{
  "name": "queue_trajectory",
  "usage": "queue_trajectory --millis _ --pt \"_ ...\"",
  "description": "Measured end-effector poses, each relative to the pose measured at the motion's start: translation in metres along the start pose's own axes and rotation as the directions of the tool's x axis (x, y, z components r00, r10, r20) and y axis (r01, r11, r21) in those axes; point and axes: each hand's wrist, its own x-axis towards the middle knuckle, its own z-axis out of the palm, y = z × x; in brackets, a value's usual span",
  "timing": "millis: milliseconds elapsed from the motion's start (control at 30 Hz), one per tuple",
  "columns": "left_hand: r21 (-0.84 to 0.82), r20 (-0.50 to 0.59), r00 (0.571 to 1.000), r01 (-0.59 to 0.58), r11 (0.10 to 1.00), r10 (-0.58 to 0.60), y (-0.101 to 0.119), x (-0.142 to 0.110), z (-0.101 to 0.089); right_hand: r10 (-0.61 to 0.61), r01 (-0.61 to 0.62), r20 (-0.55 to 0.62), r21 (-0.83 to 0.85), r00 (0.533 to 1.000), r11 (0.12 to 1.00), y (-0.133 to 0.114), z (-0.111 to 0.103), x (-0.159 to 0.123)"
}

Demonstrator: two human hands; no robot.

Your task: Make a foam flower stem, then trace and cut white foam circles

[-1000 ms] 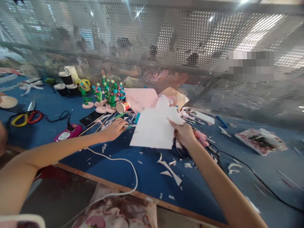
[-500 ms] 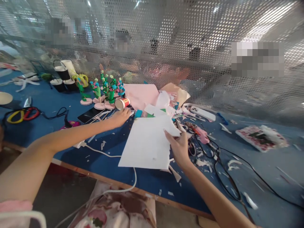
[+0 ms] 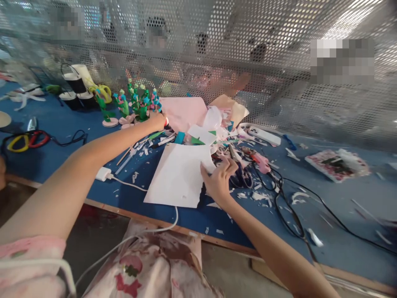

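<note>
My left hand (image 3: 158, 120) reaches across the table and is closed around a small red-and-white cylinder (image 3: 166, 122), mostly covered by the fingers. Beside it stand several small green craft trees (image 3: 143, 108) with blue and pink trim on round pink bases. A white sheet (image 3: 175, 176) with a ragged right edge and a curved cut-out at its top right corner lies in front of me. At that right edge my right hand (image 3: 221, 178) is open, fingers spread and bent, thumb tip at the sheet. Purple-handled scissors (image 3: 242, 179) lie partly hidden beyond it.
Red-and-yellow scissors (image 3: 28, 140) lie at left. Black-and-white cups (image 3: 74, 82) stand behind. A white charger (image 3: 104, 174) trails a cable under the sheet. A pink-handled tool (image 3: 263, 163), black cord (image 3: 287, 219), white phone (image 3: 265, 135) and scraps spread right, before a perforated metal screen (image 3: 198, 74).
My left hand has moved back from the sheet's far edge onto the red-and-white cylinder. My right hand has loosened its hold on the white sheet, spreading its fingers.
</note>
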Motion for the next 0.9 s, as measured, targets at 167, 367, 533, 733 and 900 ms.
queue_trajectory --millis 167,367,533,733,900 --pt "0.017 -0.052 0.995 0.091 0.996 -0.090 0.011 -0.010 -0.009 -0.222 0.228 0.073 -0.097 0.972 0.969 -0.001 -0.008 0.009" --pt "-0.224 -0.451 0.893 -0.107 0.969 -0.006 0.019 -0.056 -0.020 -0.474 0.536 0.536 0.046 0.699 0.843 -0.010 -0.017 0.013" --pt "-0.597 -0.550 0.808 -0.558 0.577 0.213 0.041 -0.090 0.012 -0.444 0.525 0.592 0.042 0.672 0.850 -0.009 -0.007 0.011" --pt "-0.614 -0.410 0.804 -0.592 0.522 0.430 0.029 -0.088 0.043 -0.479 0.492 0.419 0.083 0.772 0.866 0.001 -0.003 0.011" --pt "-0.268 -0.505 0.784 -0.540 0.798 0.361 -0.018 -0.080 0.038 -0.406 0.404 0.048 0.049 0.913 0.913 0.001 -0.012 0.019"
